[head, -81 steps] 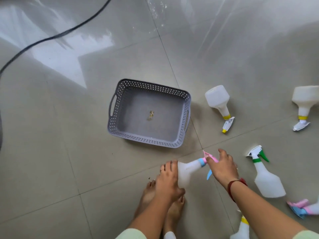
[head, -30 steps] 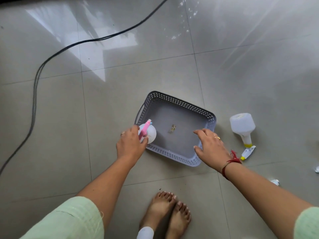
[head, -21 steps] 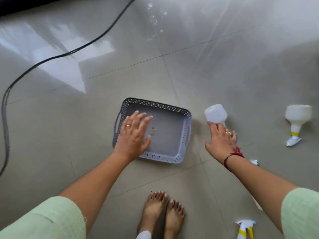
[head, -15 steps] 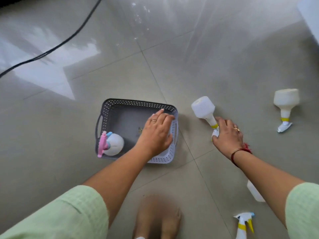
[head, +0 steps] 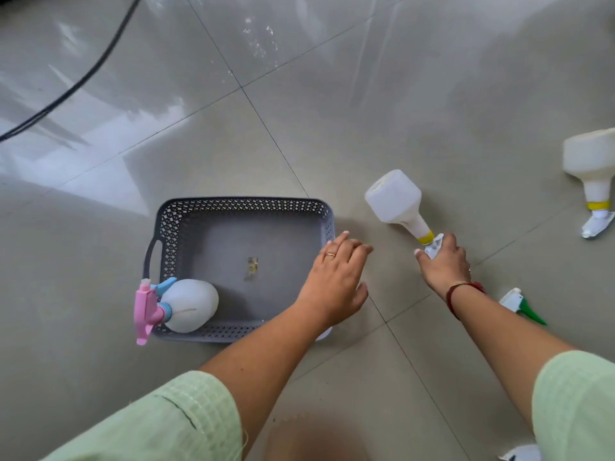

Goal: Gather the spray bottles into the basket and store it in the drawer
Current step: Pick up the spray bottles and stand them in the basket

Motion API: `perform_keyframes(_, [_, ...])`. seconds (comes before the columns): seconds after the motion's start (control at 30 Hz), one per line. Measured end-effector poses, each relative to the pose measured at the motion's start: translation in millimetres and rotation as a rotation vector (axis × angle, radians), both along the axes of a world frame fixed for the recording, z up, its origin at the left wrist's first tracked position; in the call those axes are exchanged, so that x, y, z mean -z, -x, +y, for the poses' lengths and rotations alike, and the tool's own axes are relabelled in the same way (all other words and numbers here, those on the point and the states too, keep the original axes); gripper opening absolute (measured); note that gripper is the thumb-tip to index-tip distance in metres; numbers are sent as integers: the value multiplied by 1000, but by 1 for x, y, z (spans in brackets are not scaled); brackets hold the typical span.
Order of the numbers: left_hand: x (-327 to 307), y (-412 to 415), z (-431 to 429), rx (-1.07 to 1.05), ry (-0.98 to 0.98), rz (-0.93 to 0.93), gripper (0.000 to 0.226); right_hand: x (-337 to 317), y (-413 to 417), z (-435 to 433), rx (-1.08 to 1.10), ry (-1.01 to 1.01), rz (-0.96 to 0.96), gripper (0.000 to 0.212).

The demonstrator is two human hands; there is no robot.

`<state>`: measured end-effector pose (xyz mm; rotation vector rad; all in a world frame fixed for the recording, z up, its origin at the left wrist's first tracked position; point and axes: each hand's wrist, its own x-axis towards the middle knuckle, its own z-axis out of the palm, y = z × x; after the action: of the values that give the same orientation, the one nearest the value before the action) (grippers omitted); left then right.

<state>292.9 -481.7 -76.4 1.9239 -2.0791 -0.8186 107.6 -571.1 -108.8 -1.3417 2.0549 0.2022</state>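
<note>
A grey perforated basket sits on the tiled floor. A white spray bottle with a pink and blue head lies in its near-left corner, the head hanging over the rim. My left hand hovers over the basket's right edge, fingers apart, holding nothing. My right hand grips the white trigger head of a white bottle with a yellow collar that lies tilted on the floor right of the basket.
Another yellow-collared white bottle lies at the far right. A green-nozzled spray head shows behind my right forearm, and a white piece at the bottom edge. A black cable crosses the floor at top left.
The pink-headed bottle went from my left hand into the basket. My left hand moved to the basket's right edge. My right hand reached the yellow-collared bottle and closed on its head.
</note>
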Motion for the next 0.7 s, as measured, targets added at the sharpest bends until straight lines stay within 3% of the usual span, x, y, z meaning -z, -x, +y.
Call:
perform_keyframes(0.17, [9, -11, -1, -41, -41, 18, 53, 23, -10, -4, -92, -45, 52, 65])
perform_keyframes(0.3, [10, -22, 3, -103, -65, 33, 50, 34, -9, -6, -39, 2, 139, 41])
perform_keyframes(0.4, [9, -29, 8, -116, -84, 32, 48, 37, -5, -5, -27, -24, 156, 37])
perform_keyframes(0.57, [-8, -41, 25, -201, -143, 23, 47, 9, -7, 6, 66, 74, -58, 26])
perform_keyframes(0.7, [-54, -45, 38, -275, -187, 4, 47, -55, -17, 7, 99, 140, -180, 22])
